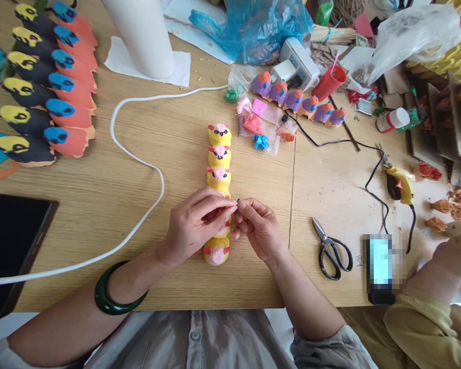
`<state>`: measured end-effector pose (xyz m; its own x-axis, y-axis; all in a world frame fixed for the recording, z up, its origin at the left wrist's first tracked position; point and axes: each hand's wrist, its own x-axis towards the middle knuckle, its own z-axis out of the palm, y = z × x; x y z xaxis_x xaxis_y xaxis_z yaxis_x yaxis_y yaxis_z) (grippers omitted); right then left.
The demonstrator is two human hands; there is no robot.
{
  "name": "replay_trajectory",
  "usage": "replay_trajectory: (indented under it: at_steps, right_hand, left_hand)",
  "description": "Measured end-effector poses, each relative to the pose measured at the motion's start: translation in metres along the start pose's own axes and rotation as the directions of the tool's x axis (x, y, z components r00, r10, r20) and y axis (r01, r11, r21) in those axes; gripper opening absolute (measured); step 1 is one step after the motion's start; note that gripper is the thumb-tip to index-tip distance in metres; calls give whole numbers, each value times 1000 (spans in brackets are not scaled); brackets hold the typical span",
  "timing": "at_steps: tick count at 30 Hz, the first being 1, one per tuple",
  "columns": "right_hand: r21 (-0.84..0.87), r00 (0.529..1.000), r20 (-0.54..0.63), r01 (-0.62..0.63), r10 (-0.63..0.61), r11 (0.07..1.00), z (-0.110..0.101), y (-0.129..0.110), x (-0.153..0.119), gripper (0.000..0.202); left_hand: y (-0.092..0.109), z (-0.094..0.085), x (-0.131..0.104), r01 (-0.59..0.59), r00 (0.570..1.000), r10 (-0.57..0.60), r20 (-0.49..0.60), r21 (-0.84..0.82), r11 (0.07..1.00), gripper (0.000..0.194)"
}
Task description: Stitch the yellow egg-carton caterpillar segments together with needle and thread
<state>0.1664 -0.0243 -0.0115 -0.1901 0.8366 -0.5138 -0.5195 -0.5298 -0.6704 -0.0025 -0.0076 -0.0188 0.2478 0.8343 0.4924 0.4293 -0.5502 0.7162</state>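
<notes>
A row of yellow clay figures (219, 158) with pink faces, red ears and dark eye marks runs up the middle of the table. Over its lower half, my left hand (200, 218) pinches at a tiny dark bit (238, 201) with thumb and forefinger. On the other side of that bit my right hand (259, 223) is also closed, its thumb and forefinger meeting my left fingertips. Both hands cover part of the row. The lowest figure (216, 252) shows a plain pink face with red at its sides.
Black scissors (332, 251) lie right of my hands, near a blurred lit device (380, 264). A white cable (161, 179) curves at left beside a phone (17, 246). Clay packets (253, 120) and a purple row (294, 99) lie beyond. Another person's hand (453, 261) is at right.
</notes>
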Motion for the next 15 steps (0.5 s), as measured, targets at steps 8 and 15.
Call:
replay_trajectory:
  at_steps: [8,15]
  right_hand:
    - [-24,999,11,52,-52,998,-1,1,0,29]
    - [-27,996,12,92,-92,995,-2,2,1,28]
  left_hand:
    - [0,-1,2,93,995,-95,-24,-65,994,5]
    - [1,2,1,207,978,-210,10,-212,955,4]
